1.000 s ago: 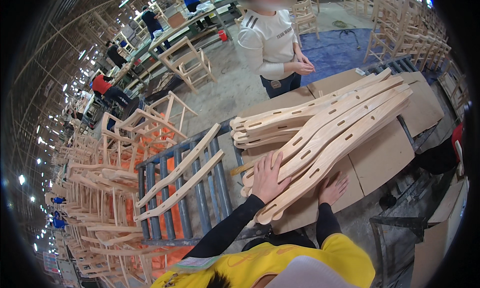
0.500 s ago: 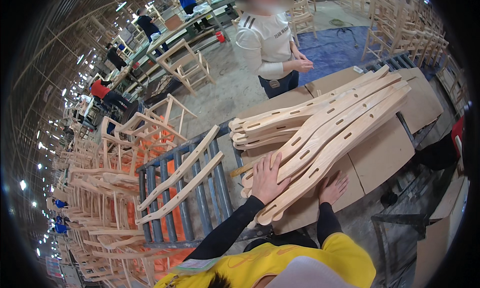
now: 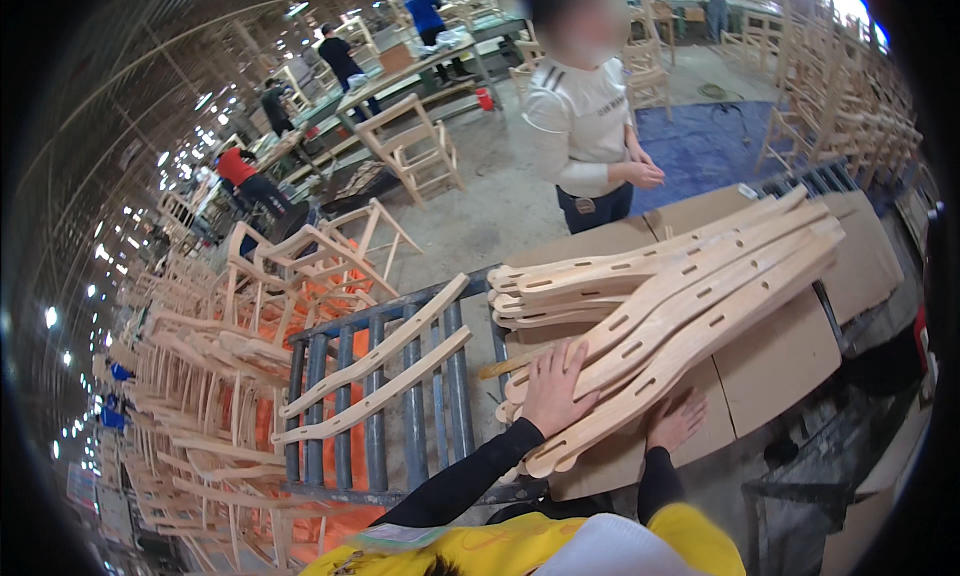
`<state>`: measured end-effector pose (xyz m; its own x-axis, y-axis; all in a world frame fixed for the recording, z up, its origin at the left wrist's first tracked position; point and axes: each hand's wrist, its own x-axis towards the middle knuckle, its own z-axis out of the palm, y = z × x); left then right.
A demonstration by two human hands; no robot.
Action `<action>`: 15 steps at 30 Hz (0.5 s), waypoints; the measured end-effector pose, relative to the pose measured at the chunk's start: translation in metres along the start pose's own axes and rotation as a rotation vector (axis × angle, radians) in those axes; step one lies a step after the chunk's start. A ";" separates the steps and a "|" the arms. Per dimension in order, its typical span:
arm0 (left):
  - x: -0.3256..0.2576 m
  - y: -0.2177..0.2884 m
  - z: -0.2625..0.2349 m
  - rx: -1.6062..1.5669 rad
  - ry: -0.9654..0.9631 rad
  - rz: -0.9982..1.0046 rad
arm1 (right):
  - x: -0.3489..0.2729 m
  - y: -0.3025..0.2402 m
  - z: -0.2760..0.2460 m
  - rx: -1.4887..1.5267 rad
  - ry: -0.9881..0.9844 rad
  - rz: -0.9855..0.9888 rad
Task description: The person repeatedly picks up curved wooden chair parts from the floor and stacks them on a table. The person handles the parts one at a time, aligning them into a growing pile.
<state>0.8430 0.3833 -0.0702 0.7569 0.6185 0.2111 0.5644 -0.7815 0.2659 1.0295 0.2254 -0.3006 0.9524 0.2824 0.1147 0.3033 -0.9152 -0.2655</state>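
Observation:
A stack of long curved wooden chair parts (image 3: 680,296) with slots lies across a cardboard-covered table (image 3: 790,361). My left hand (image 3: 553,388) rests flat on top of the near end of the stack, fingers spread. My right hand (image 3: 677,420) lies palm down on the cardboard just beside the lowest piece, touching its edge. Neither hand grips anything. Both sleeves are black, over a yellow garment.
Two more curved wooden parts (image 3: 385,371) lie on a blue roller conveyor (image 3: 415,416) to the left. Stacked chair frames (image 3: 220,376) fill the far left. A person in a white top (image 3: 585,126) stands beyond the table. Other workers and chairs are farther back.
My left hand has slid slightly along the stack's near end. The person across the table has shifted a little; the stack looks the same.

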 end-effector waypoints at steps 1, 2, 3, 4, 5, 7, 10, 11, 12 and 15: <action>0.002 -0.001 -0.001 -0.003 0.011 0.003 | 0.000 0.001 0.002 -0.008 0.000 0.002; 0.004 -0.002 -0.003 -0.004 0.021 0.008 | 0.002 -0.001 0.005 -0.015 0.000 0.006; 0.001 0.000 -0.001 -0.023 0.014 0.016 | 0.000 0.002 0.004 -0.028 0.001 0.001; 0.001 -0.002 -0.001 -0.031 0.013 0.010 | 0.001 0.002 0.006 -0.041 0.003 -0.003; 0.000 -0.003 -0.001 -0.024 0.016 0.002 | 0.001 0.001 0.008 -0.053 0.004 -0.005; 0.000 -0.005 0.001 -0.008 0.025 -0.008 | 0.001 0.000 0.008 -0.062 0.019 -0.022; 0.002 -0.003 0.002 -0.022 0.016 0.004 | 0.003 0.004 0.009 -0.056 0.038 -0.024; 0.004 -0.002 0.001 -0.031 0.016 0.013 | 0.004 0.006 0.010 -0.053 0.041 -0.024; 0.004 -0.001 0.002 -0.011 0.029 0.012 | 0.004 0.005 0.009 -0.050 0.040 -0.026; 0.002 -0.004 0.003 -0.009 0.035 0.008 | 0.003 0.003 0.009 -0.053 0.030 -0.029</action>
<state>0.8431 0.3879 -0.0736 0.7494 0.6149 0.2457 0.5551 -0.7857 0.2730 1.0341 0.2257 -0.3096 0.9415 0.3013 0.1509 0.3284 -0.9207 -0.2108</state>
